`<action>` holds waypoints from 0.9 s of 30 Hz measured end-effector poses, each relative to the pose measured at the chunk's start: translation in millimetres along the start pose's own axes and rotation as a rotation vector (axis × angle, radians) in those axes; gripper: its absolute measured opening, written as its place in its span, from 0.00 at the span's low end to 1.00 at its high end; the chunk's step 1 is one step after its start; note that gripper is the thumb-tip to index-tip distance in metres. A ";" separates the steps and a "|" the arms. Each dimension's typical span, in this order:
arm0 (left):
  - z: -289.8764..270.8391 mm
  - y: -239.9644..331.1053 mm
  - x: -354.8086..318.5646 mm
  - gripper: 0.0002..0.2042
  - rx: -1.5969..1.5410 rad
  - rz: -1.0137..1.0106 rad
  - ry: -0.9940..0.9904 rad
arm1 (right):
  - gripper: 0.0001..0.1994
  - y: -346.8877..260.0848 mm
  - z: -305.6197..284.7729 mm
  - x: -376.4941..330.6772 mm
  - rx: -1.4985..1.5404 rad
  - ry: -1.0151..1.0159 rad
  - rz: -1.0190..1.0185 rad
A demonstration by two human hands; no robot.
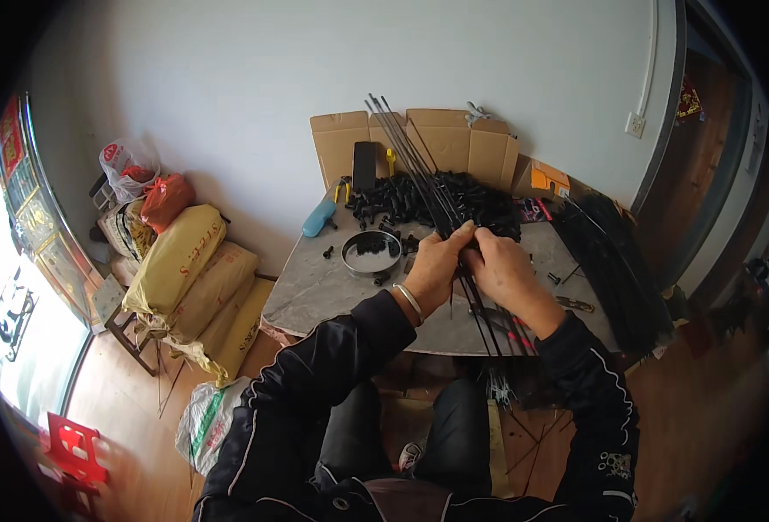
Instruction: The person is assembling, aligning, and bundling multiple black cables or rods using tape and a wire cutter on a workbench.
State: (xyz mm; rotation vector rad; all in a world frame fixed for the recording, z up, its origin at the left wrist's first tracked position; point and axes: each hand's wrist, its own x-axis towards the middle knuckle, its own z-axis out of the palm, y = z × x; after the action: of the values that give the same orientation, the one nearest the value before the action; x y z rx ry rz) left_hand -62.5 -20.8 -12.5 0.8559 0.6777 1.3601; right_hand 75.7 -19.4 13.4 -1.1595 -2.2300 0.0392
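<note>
Both my hands are raised over a grey table (302,287), closed round a loose bundle of long, thin black rods (412,157). The rods slant from the upper left, in front of the cardboard, down to the table's near edge. My left hand (432,268), with a silver bangle at the wrist, grips the bundle at mid-length. Right beside it, my right hand (504,271) is closed on the rods too, its fingertips partly hidden. Below and left of the hands stands a round metal tin (347,261) holding small black pieces. Behind them lies a heap of black plastic parts (471,198).
Cardboard (332,139) lines the table's back, with a dark phone-like slab (364,165) and a light-blue object (318,217) at the left. More black rods (606,270) lie in a thick stack at right. Stuffed yellow sacks (176,261) stand by the wall; a red stool (76,445) is lower left.
</note>
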 end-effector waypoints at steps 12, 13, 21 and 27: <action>1.1 10.6 8.3 0.13 -0.154 -0.035 0.034 | 0.14 23.6 11.3 -53.8 0.570 -0.103 0.272; 2.5 9.4 9.9 0.14 -0.086 -0.026 0.034 | 0.14 26.2 13.9 -54.9 0.526 -0.046 0.198; 12.0 -1.0 1.4 0.15 -0.113 -0.033 0.004 | 0.12 28.4 15.3 -49.3 0.621 0.109 0.221; 12.3 2.3 -1.2 0.13 0.146 -0.030 0.051 | 0.07 29.5 11.9 -53.3 0.677 0.181 0.226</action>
State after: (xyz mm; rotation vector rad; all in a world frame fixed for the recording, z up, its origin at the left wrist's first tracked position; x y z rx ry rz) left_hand -53.6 -23.6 -4.0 0.9258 0.8339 1.3209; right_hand 113.6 -38.3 -32.0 -0.9683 -1.7043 0.6951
